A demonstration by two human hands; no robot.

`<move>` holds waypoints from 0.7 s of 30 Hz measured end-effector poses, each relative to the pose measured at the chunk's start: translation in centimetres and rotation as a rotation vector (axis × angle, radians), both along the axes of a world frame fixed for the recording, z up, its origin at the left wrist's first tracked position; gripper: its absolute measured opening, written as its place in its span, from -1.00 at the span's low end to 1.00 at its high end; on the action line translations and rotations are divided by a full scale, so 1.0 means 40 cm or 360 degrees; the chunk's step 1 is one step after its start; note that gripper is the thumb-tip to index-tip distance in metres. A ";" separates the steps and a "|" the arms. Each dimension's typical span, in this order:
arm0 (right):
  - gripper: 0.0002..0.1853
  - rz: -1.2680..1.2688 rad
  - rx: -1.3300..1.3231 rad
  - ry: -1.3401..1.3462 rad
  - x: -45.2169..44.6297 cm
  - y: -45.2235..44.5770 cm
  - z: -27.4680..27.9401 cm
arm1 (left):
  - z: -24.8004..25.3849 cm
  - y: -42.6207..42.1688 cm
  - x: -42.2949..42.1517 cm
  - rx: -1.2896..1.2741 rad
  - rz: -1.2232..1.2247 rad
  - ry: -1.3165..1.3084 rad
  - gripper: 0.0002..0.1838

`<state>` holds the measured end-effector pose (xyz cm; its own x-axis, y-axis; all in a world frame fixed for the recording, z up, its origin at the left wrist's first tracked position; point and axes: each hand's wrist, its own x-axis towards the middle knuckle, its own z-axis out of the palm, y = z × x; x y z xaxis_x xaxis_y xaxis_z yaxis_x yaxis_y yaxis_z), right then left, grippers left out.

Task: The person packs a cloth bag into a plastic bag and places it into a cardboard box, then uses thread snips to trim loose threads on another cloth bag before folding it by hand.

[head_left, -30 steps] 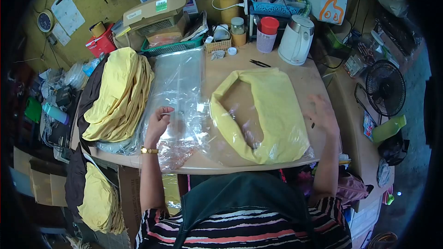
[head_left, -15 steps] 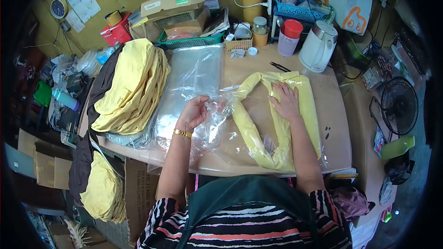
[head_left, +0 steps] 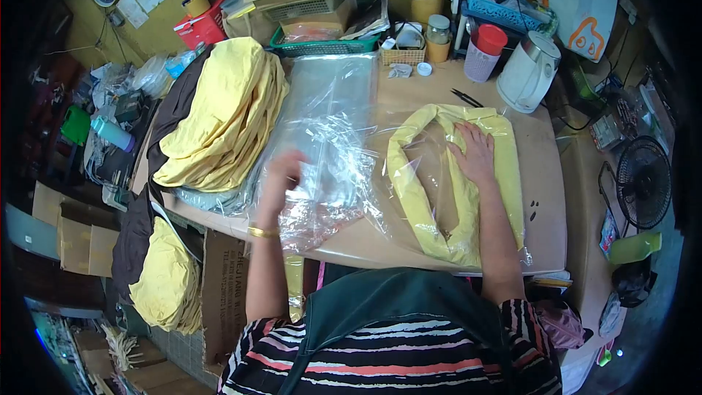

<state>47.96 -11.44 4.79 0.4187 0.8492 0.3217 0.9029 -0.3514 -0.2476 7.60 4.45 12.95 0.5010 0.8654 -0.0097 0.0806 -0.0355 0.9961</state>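
A folded yellow garment (head_left: 414,201), looped around an opening, lies inside a clear plastic bag on the table. My right hand (head_left: 477,153) rests flat on its upper part, fingers spread. The bag's loose clear end (head_left: 369,183) spreads to the left, over a stack of flat clear plastic bags (head_left: 329,88). Above that stack's left side is my left hand (head_left: 284,172), smeared by motion. Its fingers look bent, but whether they hold anything cannot be made out. A gold bracelet circles the left wrist.
A tall pile of yellow and dark cloth (head_left: 223,117) stands at the table's left. Along the back are a green basket (head_left: 322,47), a lidded jar (head_left: 438,29), black snips (head_left: 466,97) and a white kettle (head_left: 528,73). A black fan (head_left: 643,181) is at the right.
My left hand has come away from the bag's loose end and moved left, and that plastic has dropped flatter. My right hand stays on the yellow garment. The whole view has shifted slightly.
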 end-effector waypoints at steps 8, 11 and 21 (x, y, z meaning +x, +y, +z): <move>-0.41 -0.0008 0.0008 0.0029 -0.001 -0.001 0.006 | -0.123 -0.182 0.225 -0.0899 -0.0198 -0.0686 -0.75; -0.41 -0.0022 0.0017 0.0009 0.001 0.003 0.005 | -0.106 -0.191 0.217 -0.1408 -0.0244 -0.1496 -0.63; -0.42 -0.0013 0.0050 0.0005 0.009 0.007 -0.006 | -0.047 -0.159 0.101 -0.0736 -0.0598 -0.0341 -0.72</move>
